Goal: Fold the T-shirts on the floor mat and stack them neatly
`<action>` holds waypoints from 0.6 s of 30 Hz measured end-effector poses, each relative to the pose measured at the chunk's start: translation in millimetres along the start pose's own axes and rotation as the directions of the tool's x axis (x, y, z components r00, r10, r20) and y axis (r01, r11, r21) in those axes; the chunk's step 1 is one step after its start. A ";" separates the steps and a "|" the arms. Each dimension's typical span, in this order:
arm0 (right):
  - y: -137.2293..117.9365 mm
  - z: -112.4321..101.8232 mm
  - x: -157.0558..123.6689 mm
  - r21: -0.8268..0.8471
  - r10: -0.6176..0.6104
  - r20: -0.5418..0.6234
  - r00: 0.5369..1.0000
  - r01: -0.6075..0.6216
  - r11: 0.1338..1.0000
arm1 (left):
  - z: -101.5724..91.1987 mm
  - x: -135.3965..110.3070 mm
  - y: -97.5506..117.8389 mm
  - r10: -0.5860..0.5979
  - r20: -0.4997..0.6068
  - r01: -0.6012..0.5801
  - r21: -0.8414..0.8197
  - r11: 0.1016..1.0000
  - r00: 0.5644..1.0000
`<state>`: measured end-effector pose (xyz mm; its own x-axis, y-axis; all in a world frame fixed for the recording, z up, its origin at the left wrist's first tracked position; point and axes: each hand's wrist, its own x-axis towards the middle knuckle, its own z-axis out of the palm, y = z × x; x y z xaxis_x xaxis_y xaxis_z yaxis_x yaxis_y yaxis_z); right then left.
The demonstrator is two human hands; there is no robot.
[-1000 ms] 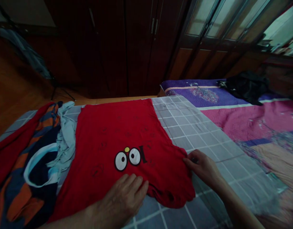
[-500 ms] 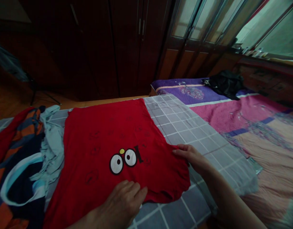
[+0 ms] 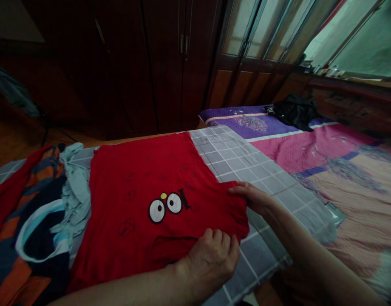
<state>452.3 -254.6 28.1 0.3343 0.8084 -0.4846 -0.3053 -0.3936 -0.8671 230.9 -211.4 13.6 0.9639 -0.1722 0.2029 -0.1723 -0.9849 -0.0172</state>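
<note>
Red shirt (image 3: 128, 170) spread across the frame's centre, sleeve (image 3: 232, 208) rightward.
Lower centre, the left hand (image 3: 213, 259) curls at the near edge, grip hidden; right of centre, the right hand (image 3: 251, 194) pinches the sleeve's corner. Even tension should limit creases.

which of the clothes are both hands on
The red shirt with cartoon eyes: left hand and right hand both touch it. The striped garment and pale garment beside it, and the black garment on the bedspread, lie untouched.
</note>
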 end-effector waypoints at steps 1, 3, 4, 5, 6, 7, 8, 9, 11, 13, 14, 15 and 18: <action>0.0 -1.5 1.1 -0.017 0.016 0.012 1.000 -0.016 1.000 | 0.9 4.9 0.4 -0.002 0.018 0.002 -0.007 1.000 1.000; -0.2 -3.8 3.0 -0.034 0.021 0.011 1.000 -0.021 0.999 | 0.3 10.2 -1.4 -0.005 0.032 0.006 -0.042 0.999 0.999; -0.3 -4.6 3.8 -0.032 0.005 -0.015 1.000 -0.006 0.999 | -1.2 10.7 -3.4 -0.017 0.029 0.019 -0.074 0.997 0.999; -0.3 -5.0 4.3 -0.027 -0.016 -0.055 0.998 0.015 1.000 | -3.2 10.3 -5.7 -0.039 0.023 0.042 -0.115 0.993 0.999; -0.2 -5.0 4.6 -0.022 -0.037 -0.098 0.994 0.035 0.999 | -5.3 9.2 -8.0 -0.061 0.019 0.063 -0.159 0.985 0.998; 0.0 -4.7 4.4 -0.019 -0.053 -0.137 0.989 0.051 0.999 | -7.3 8.0 -10.2 -0.077 0.021 0.080 -0.204 0.976 0.997; 0.1 -3.9 3.8 -0.018 -0.063 -0.164 0.984 0.060 0.998 | -8.5 6.9 -11.8 -0.089 0.025 0.093 -0.241 0.966 0.996; 0.2 -2.9 2.9 -0.016 -0.063 -0.170 0.983 0.061 0.998 | -8.8 6.3 -12.9 -0.100 0.031 0.105 -0.261 0.960 0.994; -0.3 -0.3 0.3 -0.005 -0.036 -0.128 0.991 0.035 0.999 | -5.8 6.8 -13.4 -0.107 0.039 0.113 -0.242 0.964 0.994; -2.0 1.6 -2.0 0.001 0.020 -0.031 0.999 -0.020 1.000 | 0.2 9.2 -13.1 -0.091 0.044 0.098 -0.186 0.978 0.995; -3.3 1.9 -2.5 -0.004 0.051 0.019 0.999 -0.051 0.999 | 3.1 10.7 -13.1 -0.080 0.045 0.086 -0.173 0.981 0.996; -4.7 1.7 -2.5 -0.013 0.075 0.056 0.996 -0.075 0.997 | 5.4 12.0 -13.5 -0.073 0.047 0.080 -0.181 0.980 0.996; -9.5 -1.2 -0.6 -0.036 0.050 0.042 0.998 -0.049 0.998 | 7.0 12.7 -16.0 -0.087 0.041 0.095 -0.271 0.958 0.995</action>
<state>456.0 -251.9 36.4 0.2810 0.8050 -0.5224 -0.2893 -0.4480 -0.8459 247.3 -198.0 9.6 0.9828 -0.0862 0.1632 -0.1283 -0.9547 0.2686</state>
